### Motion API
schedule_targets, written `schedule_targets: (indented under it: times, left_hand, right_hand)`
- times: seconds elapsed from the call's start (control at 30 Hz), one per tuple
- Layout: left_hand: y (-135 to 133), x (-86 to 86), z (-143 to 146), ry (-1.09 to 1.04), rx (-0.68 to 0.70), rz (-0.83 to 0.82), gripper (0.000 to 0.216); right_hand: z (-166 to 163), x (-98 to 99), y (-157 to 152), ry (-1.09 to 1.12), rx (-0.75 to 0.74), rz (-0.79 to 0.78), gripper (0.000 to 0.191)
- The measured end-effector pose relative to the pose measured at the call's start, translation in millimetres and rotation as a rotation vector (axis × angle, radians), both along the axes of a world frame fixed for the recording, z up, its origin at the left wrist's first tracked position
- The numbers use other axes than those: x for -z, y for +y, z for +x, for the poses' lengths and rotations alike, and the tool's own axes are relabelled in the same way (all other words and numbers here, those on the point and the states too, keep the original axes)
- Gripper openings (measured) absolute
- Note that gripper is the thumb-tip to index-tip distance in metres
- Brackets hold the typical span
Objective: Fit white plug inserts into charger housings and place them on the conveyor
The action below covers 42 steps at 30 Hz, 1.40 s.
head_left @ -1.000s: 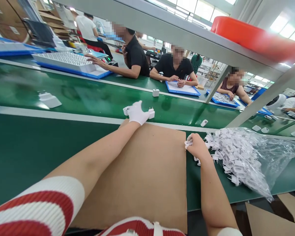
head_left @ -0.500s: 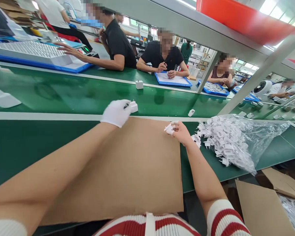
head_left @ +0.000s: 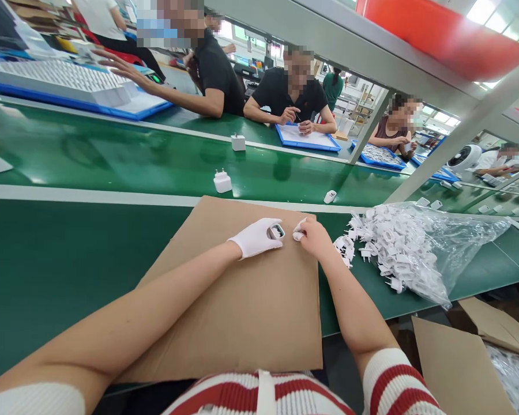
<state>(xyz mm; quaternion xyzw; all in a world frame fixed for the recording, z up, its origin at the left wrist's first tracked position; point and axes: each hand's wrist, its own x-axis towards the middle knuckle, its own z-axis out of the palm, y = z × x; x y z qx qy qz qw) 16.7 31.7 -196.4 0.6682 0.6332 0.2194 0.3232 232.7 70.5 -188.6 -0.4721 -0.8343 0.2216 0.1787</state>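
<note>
My left hand (head_left: pixel 257 237), in a white glove, is closed around a small white charger housing (head_left: pixel 277 231). Its open end faces right and shows a dark inside. Just to the right, my right hand (head_left: pixel 315 237), with white covers on the fingertips, pinches a small white plug piece (head_left: pixel 298 233), mostly hidden by the fingers. A short gap separates the two parts. Both hands are above a brown cardboard sheet (head_left: pixel 242 305). Beside my right wrist lie loose white plug pieces (head_left: pixel 345 249), next to a clear plastic bag (head_left: pixel 454 253) heaped with more of them.
Along the green conveyor belt (head_left: pixel 155 173) stand a white charger with pins up (head_left: pixel 222 181), another charger (head_left: pixel 238 142) and a white housing (head_left: pixel 330 196). Co-workers sit across it with blue trays (head_left: pixel 307 140). A slanted metal post (head_left: pixel 441 150) rises at right; open cartons (head_left: pixel 462 357) lie below.
My left hand has moved from the belt toward me and right, bringing the charger housing close to my right hand. The charger with pins stays on the belt, shifted slightly left in view.
</note>
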Motion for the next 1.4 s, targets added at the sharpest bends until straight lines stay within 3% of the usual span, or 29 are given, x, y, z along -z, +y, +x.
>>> schedule_targets:
  times: [0.1,0.23,0.3,0.4,0.53,0.83,1.0,1.17,1.4]
  left_hand:
    - [-1,4.4,0,-0.057,-0.024,0.021,0.048]
    - [1,12.3,7,-0.087,-0.100,0.056,0.061]
    - [2,15.8,10,-0.107,-0.103,0.054,0.049]
    - [4,19.0,14,-0.083,-0.102,0.050,0.035]
    - [4,20.5,16,-0.054,-0.122,0.041,0.034]
    - [3,23.6,16,-0.104,-0.117,0.085,0.037]
    - [-3,18.6,19,0.086,-0.116,0.113,0.038]
    - [-7,16.8,23,0.307,-0.093,0.171,0.029]
    - [19,11.0,4,0.174,-0.068,0.048,0.034]
  right_hand:
    - [-2,6.5,3,0.050,0.049,0.014,0.035]
    - [0,10.7,6,0.133,0.182,-0.110,0.027]
    - [-1,7.0,5,0.158,0.217,-0.024,0.027]
    - [-7,-2.4,-4,0.210,0.115,0.167,0.036]
    - [-18,-9.1,-15,0.148,-0.041,0.226,0.040]
    - [-30,-19.8,-20,-0.140,-0.066,0.257,0.041]
    - [-40,-24.7,-25,-0.287,-0.042,0.302,0.036]
    - [-45,-22.6,-29,-0.270,0.009,0.279,0.034]
    - [-18,-15.9,-11,0.103,0.098,0.032,0.047]
